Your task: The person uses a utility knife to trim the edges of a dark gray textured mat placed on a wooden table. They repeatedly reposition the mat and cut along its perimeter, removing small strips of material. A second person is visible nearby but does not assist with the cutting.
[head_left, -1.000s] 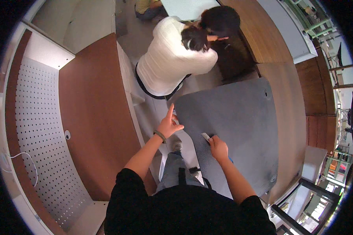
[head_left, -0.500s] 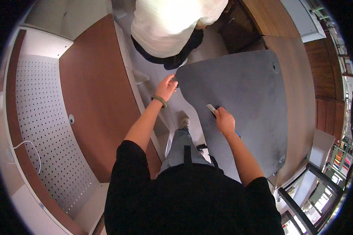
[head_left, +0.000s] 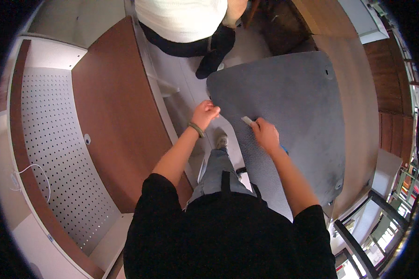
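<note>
A dark grey, curved-edged panel [head_left: 302, 102] with a textured part lies to my right. My right hand [head_left: 265, 135] grips a pale flat tool [head_left: 246, 120] over its surface, with a bit of blue showing behind the hand. Near the panel's left edge, my left hand [head_left: 205, 113] has its fingers curled together; whether anything is between them I cannot make out. A bracelet circles that wrist.
Brown board [head_left: 109, 111] and perforated white panel [head_left: 56, 144] stand at left, with a white cable. A co-worker in a white top [head_left: 181, 16] is ahead. Wooden furniture [head_left: 358, 107] runs along the right; a black frame [head_left: 381, 209] is at lower right. My foot is on the tiled floor.
My left hand's extended fingers have curled in. The co-worker has moved toward the upper left. The view has shifted, so the panel sits higher in the picture.
</note>
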`<state>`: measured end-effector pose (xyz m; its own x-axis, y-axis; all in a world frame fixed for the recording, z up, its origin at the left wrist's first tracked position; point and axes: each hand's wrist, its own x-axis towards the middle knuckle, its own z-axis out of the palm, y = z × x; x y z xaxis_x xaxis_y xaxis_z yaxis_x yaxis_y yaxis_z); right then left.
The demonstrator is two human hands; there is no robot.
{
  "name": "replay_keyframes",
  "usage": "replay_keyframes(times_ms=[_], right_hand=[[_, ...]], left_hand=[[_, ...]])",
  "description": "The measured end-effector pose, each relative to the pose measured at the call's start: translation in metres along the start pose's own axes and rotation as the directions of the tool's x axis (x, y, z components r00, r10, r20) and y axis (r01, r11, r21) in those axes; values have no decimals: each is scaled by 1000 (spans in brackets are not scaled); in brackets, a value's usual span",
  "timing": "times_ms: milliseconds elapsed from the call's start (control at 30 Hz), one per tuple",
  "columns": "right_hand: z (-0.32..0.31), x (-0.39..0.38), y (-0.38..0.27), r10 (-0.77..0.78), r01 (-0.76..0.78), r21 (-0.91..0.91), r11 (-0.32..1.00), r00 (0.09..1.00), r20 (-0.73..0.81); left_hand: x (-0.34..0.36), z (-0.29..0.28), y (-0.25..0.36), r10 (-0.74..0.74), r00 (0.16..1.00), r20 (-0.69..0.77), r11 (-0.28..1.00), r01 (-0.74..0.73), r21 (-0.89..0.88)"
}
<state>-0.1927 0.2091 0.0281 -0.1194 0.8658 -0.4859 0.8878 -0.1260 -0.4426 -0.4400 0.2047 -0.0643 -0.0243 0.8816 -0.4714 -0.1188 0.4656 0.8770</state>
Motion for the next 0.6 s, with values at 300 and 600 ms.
replay_keyframes(times_ms=[300, 600], right_hand=[[8, 100, -70, -538, 529, -144, 836, 843, -28], [10, 151, -121, -677, 659, -341, 670, 732, 85]], left_hand=[[-51, 35, -61, -63, 991, 120, 998, 65, -6], [-54, -9, -76, -143, 989, -46, 985, 138, -103]])
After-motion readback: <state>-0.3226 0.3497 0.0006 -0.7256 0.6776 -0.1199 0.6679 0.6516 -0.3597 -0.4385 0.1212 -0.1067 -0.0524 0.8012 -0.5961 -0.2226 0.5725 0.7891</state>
